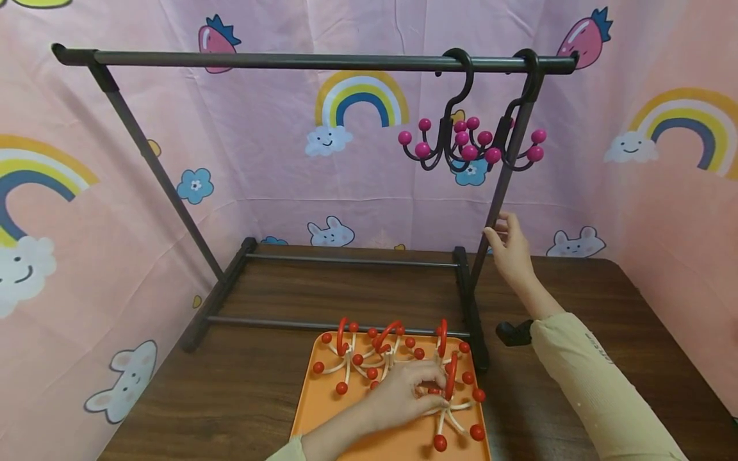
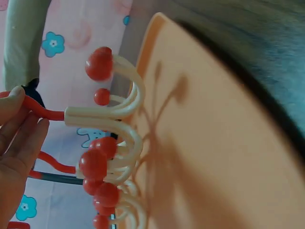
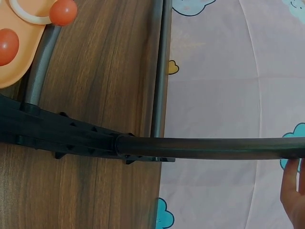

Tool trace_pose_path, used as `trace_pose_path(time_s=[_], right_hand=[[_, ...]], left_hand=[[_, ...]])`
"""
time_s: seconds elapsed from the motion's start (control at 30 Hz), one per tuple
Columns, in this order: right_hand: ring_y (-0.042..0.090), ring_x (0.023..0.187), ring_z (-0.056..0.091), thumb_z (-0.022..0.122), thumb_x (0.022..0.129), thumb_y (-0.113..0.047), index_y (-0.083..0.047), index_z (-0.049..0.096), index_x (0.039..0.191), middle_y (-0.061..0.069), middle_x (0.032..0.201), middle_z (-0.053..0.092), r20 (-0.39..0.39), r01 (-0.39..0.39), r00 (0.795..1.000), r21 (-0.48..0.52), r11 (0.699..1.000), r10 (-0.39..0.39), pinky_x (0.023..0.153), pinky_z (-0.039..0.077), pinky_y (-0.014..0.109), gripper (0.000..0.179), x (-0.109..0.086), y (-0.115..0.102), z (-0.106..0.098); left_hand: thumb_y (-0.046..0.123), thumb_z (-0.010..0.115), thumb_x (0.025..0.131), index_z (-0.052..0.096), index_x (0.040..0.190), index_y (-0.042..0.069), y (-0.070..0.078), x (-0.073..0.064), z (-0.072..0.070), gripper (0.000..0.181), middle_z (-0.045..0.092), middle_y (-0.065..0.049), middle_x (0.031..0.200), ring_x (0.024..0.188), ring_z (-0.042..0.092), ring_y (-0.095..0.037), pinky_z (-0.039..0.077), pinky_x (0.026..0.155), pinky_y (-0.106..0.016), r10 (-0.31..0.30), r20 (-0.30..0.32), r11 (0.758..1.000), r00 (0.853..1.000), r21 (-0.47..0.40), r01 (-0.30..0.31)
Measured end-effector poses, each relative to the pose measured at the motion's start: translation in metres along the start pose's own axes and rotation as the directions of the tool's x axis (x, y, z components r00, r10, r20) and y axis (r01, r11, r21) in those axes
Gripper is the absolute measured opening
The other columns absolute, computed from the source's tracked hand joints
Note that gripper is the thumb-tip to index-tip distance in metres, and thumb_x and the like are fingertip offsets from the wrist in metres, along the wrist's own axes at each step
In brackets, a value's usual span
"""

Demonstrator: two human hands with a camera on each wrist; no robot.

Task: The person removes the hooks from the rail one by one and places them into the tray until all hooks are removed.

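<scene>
In the head view my left hand (image 1: pixel 403 394) is over the orange tray (image 1: pixel 314 397). Its thumb and fingers pinch the red hook of a cream multi-arm hanger (image 2: pixel 102 113) with red ball tips, whose arms hover close above the tray in the left wrist view. More hangers of this kind, such as one with its red hook (image 1: pixel 342 336) at the left, lie crowded at the tray's far end. My right hand (image 1: pixel 512 253) holds the right post (image 3: pixel 205 148) of a dark metal rack, thumb at the near side, fingers partly hidden.
Two black hangers with pink balls (image 1: pixel 444 137) hang at the right end of the rack's top rod (image 1: pixel 259 61). The rack's base (image 1: pixel 473 326) stands on a brown wooden table (image 1: pixel 230 397), its right foot beside the tray. A patterned cloth (image 1: pixel 259 128) hangs behind.
</scene>
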State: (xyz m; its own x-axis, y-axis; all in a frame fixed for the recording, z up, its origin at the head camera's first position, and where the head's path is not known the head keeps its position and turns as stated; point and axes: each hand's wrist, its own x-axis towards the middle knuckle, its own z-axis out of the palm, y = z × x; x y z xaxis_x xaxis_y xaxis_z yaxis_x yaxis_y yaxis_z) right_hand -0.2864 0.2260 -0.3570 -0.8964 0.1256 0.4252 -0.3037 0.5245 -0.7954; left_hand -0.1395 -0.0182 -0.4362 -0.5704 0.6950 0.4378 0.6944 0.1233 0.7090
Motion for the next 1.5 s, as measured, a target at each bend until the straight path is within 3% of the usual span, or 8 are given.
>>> trace_pose_path(time_s=[0.17, 0.37, 0.5, 0.63, 0.73, 0.87, 1.27, 1.5], right_hand=[[0.038, 0.111, 0.051, 0.047, 0.095, -0.023, -0.005, 0.037, 0.125, 0.025, 0.115, 0.053, 0.009, -0.001, 1.000, 0.007, 1.000, 0.001, 0.090, 0.042, 0.052, 0.036, -0.002, 0.000, -0.001], [0.037, 0.110, 0.051, 0.047, 0.095, -0.023, -0.005, 0.038, 0.124, 0.025, 0.114, 0.053, 0.005, -0.001, 1.000, 0.009, 1.000, 0.001, 0.090, 0.043, 0.050, 0.035, -0.001, 0.000, -0.001], [0.037, 0.109, 0.052, 0.046, 0.095, -0.023, -0.005, 0.037, 0.125, 0.025, 0.114, 0.053, 0.005, -0.003, 1.000, 0.000, 1.000, 0.003, 0.087, 0.044, 0.050, 0.036, 0.000, 0.001, -0.001], [0.037, 0.109, 0.051, 0.046, 0.095, -0.024, -0.006, 0.037, 0.126, 0.025, 0.116, 0.052, 0.011, -0.007, 1.000, -0.004, 1.000, 0.007, 0.087, 0.044, 0.051, 0.036, -0.001, 0.001, -0.001], [0.038, 0.110, 0.050, 0.046, 0.095, -0.024, -0.006, 0.037, 0.126, 0.025, 0.117, 0.052, 0.014, -0.012, 1.000, -0.005, 1.000, 0.012, 0.088, 0.043, 0.052, 0.036, -0.001, 0.001, -0.002], [0.037, 0.110, 0.050, 0.046, 0.095, -0.025, -0.006, 0.038, 0.126, 0.025, 0.118, 0.052, 0.010, -0.017, 1.000, -0.013, 1.000, 0.017, 0.090, 0.043, 0.052, 0.037, -0.001, 0.001, -0.002], [0.036, 0.107, 0.054, 0.046, 0.095, -0.025, -0.007, 0.039, 0.126, 0.023, 0.116, 0.052, 0.001, -0.027, 1.000, -0.009, 1.000, 0.027, 0.085, 0.046, 0.049, 0.036, -0.005, 0.002, -0.002], [0.035, 0.101, 0.059, 0.045, 0.096, -0.023, -0.005, 0.038, 0.127, 0.021, 0.115, 0.054, -0.002, 0.007, 1.000, -0.020, 1.000, -0.007, 0.072, 0.048, 0.029, 0.037, -0.003, -0.001, 0.000]], left_hand=[[0.012, 0.068, 0.080, 0.060, 0.082, 0.011, -0.005, -0.008, 0.006, 0.009, 0.062, 0.002, 0.089, 0.083, 0.060, -0.005, 0.049, 0.073, -0.015, 0.011, 0.003, 0.999, 1.000, 0.037, -0.012], [0.014, 0.069, 0.080, 0.060, 0.083, 0.009, -0.009, -0.008, 0.007, 0.010, 0.061, 0.003, 0.087, 0.082, 0.058, -0.003, 0.047, 0.074, -0.011, 0.044, 0.004, 0.996, 0.999, 0.083, -0.044], [0.014, 0.069, 0.080, 0.061, 0.092, 0.010, -0.006, -0.005, 0.000, 0.015, 0.063, 0.003, 0.095, 0.087, 0.058, -0.001, 0.045, 0.076, -0.009, -0.034, 0.050, 0.984, 0.998, 0.179, 0.024], [0.012, 0.066, 0.082, 0.062, 0.102, 0.014, -0.001, 0.004, -0.016, 0.020, 0.062, 0.004, 0.102, 0.090, 0.058, -0.002, 0.047, 0.077, -0.012, -0.135, 0.073, 0.963, 0.988, 0.245, 0.113], [0.012, 0.064, 0.084, 0.061, 0.103, 0.014, 0.007, 0.015, -0.031, 0.019, 0.062, 0.005, 0.101, 0.090, 0.058, -0.003, 0.048, 0.077, -0.014, -0.161, 0.063, 0.964, 0.985, 0.225, 0.143], [0.015, 0.064, 0.085, 0.060, 0.104, 0.011, 0.021, 0.034, -0.056, 0.020, 0.061, 0.004, 0.101, 0.092, 0.059, -0.008, 0.048, 0.080, -0.016, -0.146, 0.035, 0.963, 0.989, 0.235, 0.133], [0.013, 0.066, 0.084, 0.062, 0.101, 0.012, 0.059, 0.093, -0.115, 0.018, 0.062, 0.003, 0.100, 0.092, 0.059, -0.007, 0.048, 0.082, -0.019, -0.012, -0.095, 0.913, 0.995, 0.406, 0.050], [0.012, 0.065, 0.084, 0.062, 0.102, 0.007, 0.078, 0.129, -0.146, 0.019, 0.063, -0.003, 0.099, 0.089, 0.060, -0.011, 0.049, 0.080, -0.019, 0.028, -0.174, 0.921, 0.984, 0.388, 0.043]])
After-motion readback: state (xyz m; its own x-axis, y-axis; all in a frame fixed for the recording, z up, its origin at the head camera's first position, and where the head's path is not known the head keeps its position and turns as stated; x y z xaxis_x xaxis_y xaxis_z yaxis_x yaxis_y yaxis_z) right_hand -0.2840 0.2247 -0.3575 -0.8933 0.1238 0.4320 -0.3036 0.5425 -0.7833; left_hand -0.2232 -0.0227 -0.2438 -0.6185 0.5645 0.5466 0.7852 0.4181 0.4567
